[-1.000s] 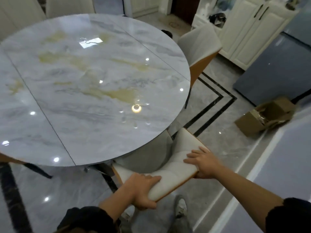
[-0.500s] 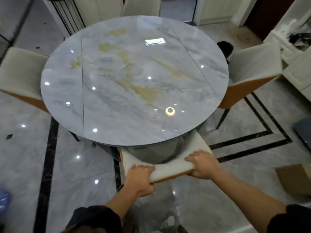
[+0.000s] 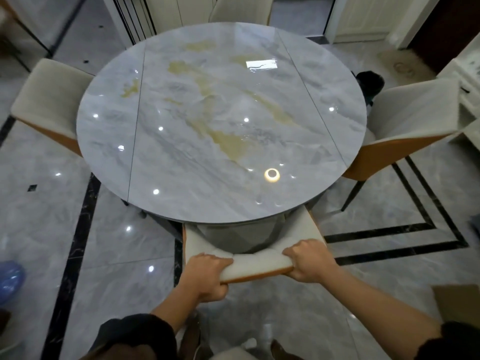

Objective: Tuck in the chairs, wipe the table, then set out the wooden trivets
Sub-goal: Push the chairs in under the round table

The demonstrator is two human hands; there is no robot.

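Chair-tucking is judged to be the step in hand. The near chair [image 3: 255, 263] is placed at the near edge of the desk [image 3: 220, 126], its seat hidden beneath the desk top. Its backrest is held at both ends: the grip of the left hand [image 3: 207, 274] is closed round the rail, fingers curled over the top, and the grip of the right hand [image 3: 310, 261] is closed round it likewise. A straight, level push toward the desk is advised, shared evenly between both hands so the chair is not skewed, and stopped before the backrest is knocked against the desk rim. No trivets or cloth can be seen
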